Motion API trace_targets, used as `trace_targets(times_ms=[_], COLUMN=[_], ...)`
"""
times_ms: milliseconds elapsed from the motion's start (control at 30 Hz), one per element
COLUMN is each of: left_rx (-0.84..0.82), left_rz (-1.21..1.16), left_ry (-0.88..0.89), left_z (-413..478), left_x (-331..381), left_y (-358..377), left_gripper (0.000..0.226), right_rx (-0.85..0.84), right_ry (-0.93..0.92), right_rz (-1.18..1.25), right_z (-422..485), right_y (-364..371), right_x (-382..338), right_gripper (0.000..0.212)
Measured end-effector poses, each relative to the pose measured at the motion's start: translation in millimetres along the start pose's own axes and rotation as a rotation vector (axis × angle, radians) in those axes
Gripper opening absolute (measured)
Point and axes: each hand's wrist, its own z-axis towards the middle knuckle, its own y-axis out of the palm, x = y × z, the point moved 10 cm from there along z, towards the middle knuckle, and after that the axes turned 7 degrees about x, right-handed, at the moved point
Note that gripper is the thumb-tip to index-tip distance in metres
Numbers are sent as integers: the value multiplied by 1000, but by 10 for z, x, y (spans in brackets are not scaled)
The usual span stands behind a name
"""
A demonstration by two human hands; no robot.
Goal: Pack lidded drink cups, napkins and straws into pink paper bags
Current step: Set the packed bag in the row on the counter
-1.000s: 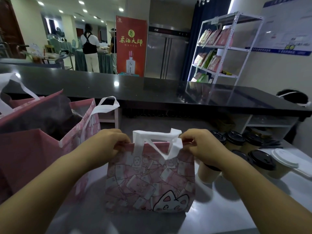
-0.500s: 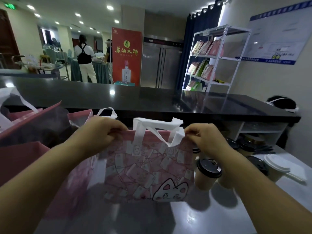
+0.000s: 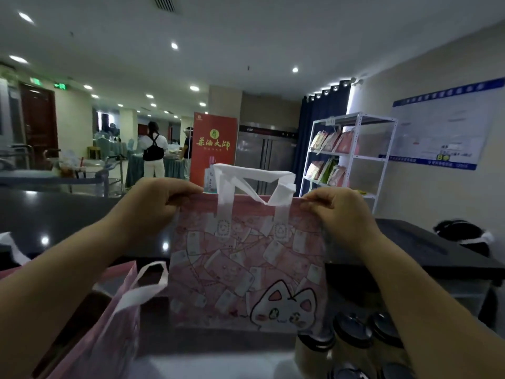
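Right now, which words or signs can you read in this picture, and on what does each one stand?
"茶油大師": red banner.
Too blurred or small to read: blue wall board, shelf tag, green exit sign, fridge label.
No words, only pictures: pink bag.

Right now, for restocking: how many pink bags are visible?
2: held bag, gripped by left hand and right hand; second bag at lower left. Others may be hidden.

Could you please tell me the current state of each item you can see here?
Cat-print pink bag: held upright, top edge pulled flat.
Left hand: grips the bag's top left corner.
Right hand: pinches its top right corner.
Second pink bag: mouth open.
Drink cups: upright, black lids on.
Fridge: doors shut.
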Motion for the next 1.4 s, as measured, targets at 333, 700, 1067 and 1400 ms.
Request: trace_targets(times_ms=[333,700,1067,1400], left_rx=[150,-285,-362,-204], left_rz=[147,26,107,143], left_ry=[86,-306,-552,-534], left_z=[683,510,232,255], left_x=[-153,-773,-1411,-1453], left_y=[145,1435,1551,1377], left_gripper=[13,71,72,62], right_rx=[206,85,-381,-173], right_ry=[-28,202,293,148], right_rz=[-180,15,227,49], right_z=[996,1092,418,550], right_y=[121,1364,2154,2321], right_x=[-55,324,835,439], right_gripper=[11,19,53,43])
